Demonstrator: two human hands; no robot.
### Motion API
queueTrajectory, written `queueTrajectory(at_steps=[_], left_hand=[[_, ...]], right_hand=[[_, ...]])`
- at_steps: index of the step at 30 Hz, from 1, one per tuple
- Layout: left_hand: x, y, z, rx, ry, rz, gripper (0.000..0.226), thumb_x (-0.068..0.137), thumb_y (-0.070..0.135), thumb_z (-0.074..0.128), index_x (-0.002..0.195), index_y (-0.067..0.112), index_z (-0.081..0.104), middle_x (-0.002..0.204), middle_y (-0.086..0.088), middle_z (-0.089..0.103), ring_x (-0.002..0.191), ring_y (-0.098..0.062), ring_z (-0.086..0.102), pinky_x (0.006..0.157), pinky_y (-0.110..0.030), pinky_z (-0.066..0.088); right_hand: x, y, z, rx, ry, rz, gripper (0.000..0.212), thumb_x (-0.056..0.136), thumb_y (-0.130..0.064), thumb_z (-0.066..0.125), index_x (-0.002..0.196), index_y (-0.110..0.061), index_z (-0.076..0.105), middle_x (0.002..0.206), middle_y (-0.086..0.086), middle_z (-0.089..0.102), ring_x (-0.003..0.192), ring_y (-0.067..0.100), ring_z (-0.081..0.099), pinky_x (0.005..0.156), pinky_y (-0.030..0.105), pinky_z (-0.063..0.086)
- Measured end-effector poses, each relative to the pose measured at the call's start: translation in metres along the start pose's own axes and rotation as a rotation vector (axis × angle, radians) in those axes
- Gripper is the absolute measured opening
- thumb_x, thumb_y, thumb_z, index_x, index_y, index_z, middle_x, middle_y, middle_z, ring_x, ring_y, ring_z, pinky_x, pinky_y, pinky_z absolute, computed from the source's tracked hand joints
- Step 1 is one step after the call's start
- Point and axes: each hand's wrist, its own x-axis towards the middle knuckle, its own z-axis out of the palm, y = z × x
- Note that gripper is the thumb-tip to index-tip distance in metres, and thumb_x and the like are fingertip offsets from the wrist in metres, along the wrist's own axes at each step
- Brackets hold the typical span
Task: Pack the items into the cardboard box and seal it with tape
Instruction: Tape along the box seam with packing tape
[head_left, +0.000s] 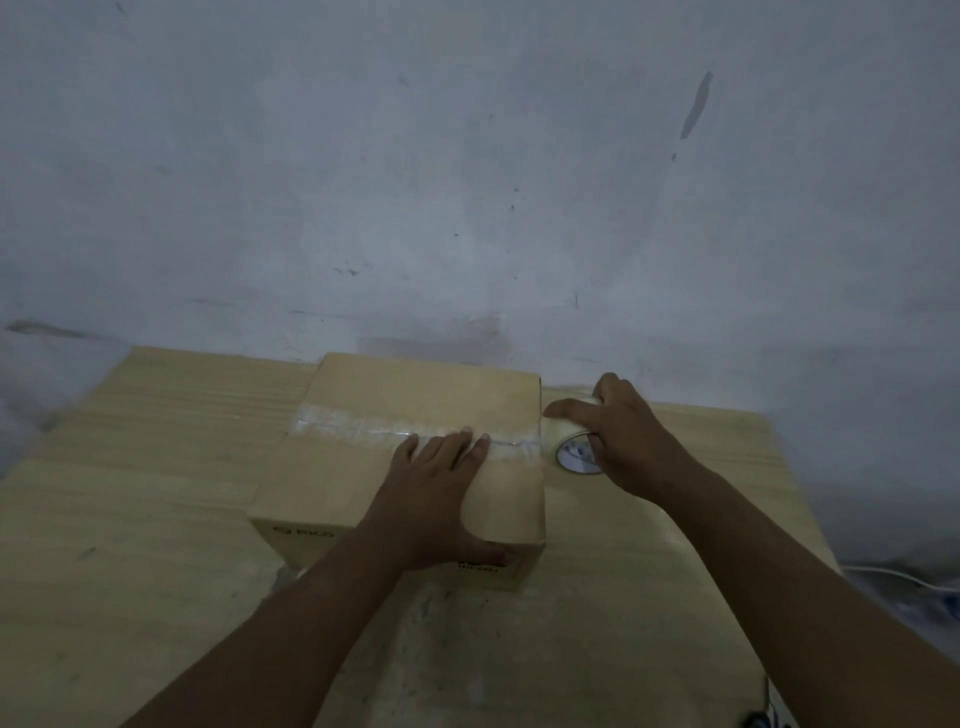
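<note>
A closed cardboard box (358, 467) sits on the wooden table. A strip of clear tape (363, 423) runs across its top along the flap seam, from the left edge to the right edge. My left hand (441, 488) lies flat on the box top, fingers straight and pressing on the tape near the right end, thumb over the front edge. My right hand (623, 441) grips the roll of clear tape (574, 452) just past the box's right edge, with the tape still joined to the strip.
The pale wooden table (130, 519) stands against a grey-white scuffed wall (467, 182). A white cable (893, 574) lies off the table's right side, and a dark object (769, 719) peeks in at the bottom edge.
</note>
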Motion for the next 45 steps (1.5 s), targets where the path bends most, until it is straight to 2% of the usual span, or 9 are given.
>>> queueTrajectory(at_steps=[11,14,17,21,24,28,35,40,45], left_hand=[[0.000,0.001,0.000,-0.001,0.001,-0.002,0.128,0.056,0.100,0.036,0.155,0.026,0.002,0.162,-0.002,0.007,0.147,-0.021,0.011,0.118,-0.052,0.007],[-0.002,0.002,0.000,-0.022,0.000,0.007,0.126,0.058,0.098,0.038,0.155,0.025,0.003,0.163,-0.002,0.002,0.149,-0.020,0.006,0.119,-0.052,0.002],[-0.003,0.001,-0.001,-0.026,0.001,0.045,0.125,0.060,0.097,0.036,0.155,0.022,0.004,0.163,0.001,-0.002,0.150,-0.017,-0.002,0.120,-0.050,-0.001],[-0.005,0.004,-0.002,-0.002,0.063,0.107,0.119,0.065,0.094,0.036,0.151,0.013,0.026,0.155,-0.003,0.029,0.143,-0.021,0.025,0.118,-0.041,0.020],[-0.005,0.004,0.001,0.027,0.099,0.127,0.115,0.065,0.095,0.035,0.141,0.009,0.044,0.134,-0.005,0.051,0.122,-0.024,0.047,0.104,-0.039,0.038],[-0.001,0.005,0.000,0.072,0.138,0.152,0.114,0.060,0.095,0.038,0.131,0.007,0.054,0.121,-0.005,0.057,0.109,-0.024,0.052,0.093,-0.039,0.043],[0.009,0.018,-0.019,0.080,0.026,0.051,0.133,0.051,0.102,0.033,0.148,0.011,0.023,0.133,-0.008,0.034,0.119,-0.028,0.034,0.099,-0.043,0.031],[0.016,0.042,-0.015,0.066,-0.045,-0.017,0.140,0.051,0.099,0.040,0.152,0.007,0.008,0.154,-0.015,0.015,0.137,-0.036,0.018,0.113,-0.055,0.015],[0.015,0.068,0.002,-0.044,-0.065,-0.172,0.130,0.065,0.087,0.047,0.153,0.010,-0.009,0.161,-0.014,-0.013,0.148,-0.036,-0.003,0.111,-0.067,-0.004]], right_hand=[[-0.012,0.010,0.025,0.014,-0.001,0.075,0.049,0.075,-0.013,0.051,0.120,-0.025,0.064,0.084,0.003,0.035,0.079,0.018,0.034,0.065,0.029,0.026],[-0.017,0.014,0.031,-0.003,0.005,0.093,0.054,0.077,-0.002,0.062,0.123,-0.029,0.061,0.086,0.003,0.035,0.080,0.020,0.037,0.064,0.031,0.033],[-0.022,0.009,0.031,-0.026,0.022,0.091,0.044,0.084,-0.018,0.061,0.127,-0.027,0.058,0.089,0.004,0.036,0.083,0.023,0.039,0.066,0.034,0.041],[-0.027,0.004,0.032,-0.056,0.088,0.075,0.044,0.085,-0.042,0.055,0.126,-0.026,0.059,0.086,0.002,0.034,0.078,0.017,0.032,0.061,0.028,0.029],[-0.030,0.006,0.040,-0.062,0.103,0.087,0.051,0.079,-0.035,0.074,0.126,-0.025,0.059,0.086,0.001,0.032,0.077,0.016,0.030,0.060,0.027,0.028],[-0.034,0.006,0.049,-0.087,0.083,0.115,0.056,0.075,-0.028,0.078,0.127,-0.024,0.058,0.086,0.005,0.038,0.074,0.020,0.039,0.059,0.027,0.031],[-0.032,0.004,0.046,-0.091,0.102,0.134,0.055,0.075,-0.023,0.077,0.128,-0.024,0.059,0.086,0.001,0.030,0.075,0.017,0.033,0.060,0.027,0.030],[-0.032,-0.001,0.047,-0.050,0.089,0.176,0.049,0.083,-0.023,0.043,0.130,-0.021,0.058,0.087,0.003,0.031,0.076,0.019,0.033,0.061,0.030,0.030],[-0.033,-0.003,0.049,-0.049,0.051,0.202,0.052,0.083,-0.014,0.058,0.134,-0.024,0.052,0.089,0.002,0.029,0.079,0.021,0.035,0.062,0.030,0.029]])
